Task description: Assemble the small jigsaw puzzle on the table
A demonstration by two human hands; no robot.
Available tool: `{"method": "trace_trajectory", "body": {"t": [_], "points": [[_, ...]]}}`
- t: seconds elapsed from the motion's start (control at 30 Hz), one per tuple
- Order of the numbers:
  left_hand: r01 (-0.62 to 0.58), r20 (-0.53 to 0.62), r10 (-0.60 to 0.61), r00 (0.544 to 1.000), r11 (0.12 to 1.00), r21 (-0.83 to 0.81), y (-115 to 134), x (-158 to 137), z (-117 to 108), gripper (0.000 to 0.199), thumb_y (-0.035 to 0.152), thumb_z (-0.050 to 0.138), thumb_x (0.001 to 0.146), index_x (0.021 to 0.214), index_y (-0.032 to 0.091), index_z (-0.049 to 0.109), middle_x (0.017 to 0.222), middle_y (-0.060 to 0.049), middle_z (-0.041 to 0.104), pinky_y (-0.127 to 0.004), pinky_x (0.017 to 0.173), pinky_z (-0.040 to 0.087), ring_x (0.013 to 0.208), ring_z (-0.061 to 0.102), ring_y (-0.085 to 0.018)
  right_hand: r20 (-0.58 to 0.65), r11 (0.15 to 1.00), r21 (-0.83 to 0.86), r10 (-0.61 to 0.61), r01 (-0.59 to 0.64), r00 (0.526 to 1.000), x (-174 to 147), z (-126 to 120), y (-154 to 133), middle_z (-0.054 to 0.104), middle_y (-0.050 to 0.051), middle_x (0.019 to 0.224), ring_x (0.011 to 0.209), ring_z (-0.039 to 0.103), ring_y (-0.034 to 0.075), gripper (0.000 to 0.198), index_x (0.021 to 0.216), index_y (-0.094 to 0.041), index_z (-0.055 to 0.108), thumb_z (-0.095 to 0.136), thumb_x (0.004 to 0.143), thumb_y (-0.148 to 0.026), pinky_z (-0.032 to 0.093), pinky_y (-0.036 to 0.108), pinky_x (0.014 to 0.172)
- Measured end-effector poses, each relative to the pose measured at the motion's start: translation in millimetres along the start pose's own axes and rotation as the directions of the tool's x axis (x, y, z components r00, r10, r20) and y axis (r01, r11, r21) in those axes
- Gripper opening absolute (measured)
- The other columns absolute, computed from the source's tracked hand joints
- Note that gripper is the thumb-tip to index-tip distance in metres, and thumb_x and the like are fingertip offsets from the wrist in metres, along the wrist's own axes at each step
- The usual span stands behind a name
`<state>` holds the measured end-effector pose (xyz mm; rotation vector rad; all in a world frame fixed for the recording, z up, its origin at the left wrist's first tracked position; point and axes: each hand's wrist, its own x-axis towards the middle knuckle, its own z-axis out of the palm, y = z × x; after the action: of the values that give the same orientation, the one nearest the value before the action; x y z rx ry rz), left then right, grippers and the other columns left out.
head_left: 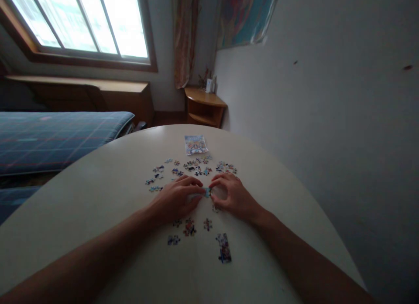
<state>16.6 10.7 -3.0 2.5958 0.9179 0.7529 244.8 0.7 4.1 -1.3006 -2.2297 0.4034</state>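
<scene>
A light-blue jigsaw piece (207, 192) lies between my two hands, low over the table or on it. My left hand (178, 194) touches its left side with the fingertips, palm down. From the right, my right hand (231, 191) curves thumb and forefinger around its other edge. Whether this is one piece or two joined is too small to tell. Nearer me lie a joined strip of pieces (224, 248), a reddish joined cluster (189, 227) and a single piece (207, 224). Another piece (215, 209) is partly under my right hand.
Beyond my hands, several loose jigsaw pieces (193, 165) are scattered on the round white table (278, 208). A small printed picture sheet (195, 145) lies behind them. A bed (59, 138) stands at the left, a wall (327, 112) at the right, and a corner shelf (205, 97) beyond the table.
</scene>
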Motion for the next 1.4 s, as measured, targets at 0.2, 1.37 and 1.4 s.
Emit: {"method": "trace_trajectory", "body": {"t": [0.2,1.37,1.4], "points": [[-0.011,0.070,0.008,0.998,0.999,0.043,5.0,0.7,-4.2,0.029,0.025,0.057,0.091,0.116,0.032,0.069,0.120,-0.004,0.064,-0.045,0.096,0.049,0.109,0.057,-0.024,-0.010,1.000,-0.007,-0.015,0.015,1.000,-0.4,0.4,0.8,0.066,0.005,0.114,0.113,0.058,0.024,0.024,0.098,-0.022,0.067,0.072,0.075,-0.023,0.034,0.046,0.108],[-0.018,0.077,0.019,0.997,1.000,-0.014,3.8,0.9,-4.5,0.031,0.024,0.044,0.098,0.117,0.025,0.068,0.126,-0.005,0.066,-0.046,0.101,0.048,0.115,0.056,-0.024,-0.417,0.900,0.092,0.424,-0.427,0.804,12.4,-6.7,86.8,0.072,0.009,0.090,0.079,0.067,0.021,0.021,0.093,-0.018,0.071,0.055,0.079,-0.018,0.055,0.037,0.080],[-0.020,0.076,0.022,0.997,1.000,-0.015,3.8,1.0,-4.5,0.031,0.024,0.043,0.098,0.117,0.025,0.068,0.126,-0.005,0.066,-0.046,0.101,0.047,0.115,0.056,-0.024,-0.408,0.903,0.080,0.417,-0.423,0.812,12.4,-8.6,87.8,0.072,0.010,0.090,0.079,0.067,0.021,0.020,0.091,-0.017,0.072,0.056,0.079,-0.019,0.055,0.037,0.080]]}}
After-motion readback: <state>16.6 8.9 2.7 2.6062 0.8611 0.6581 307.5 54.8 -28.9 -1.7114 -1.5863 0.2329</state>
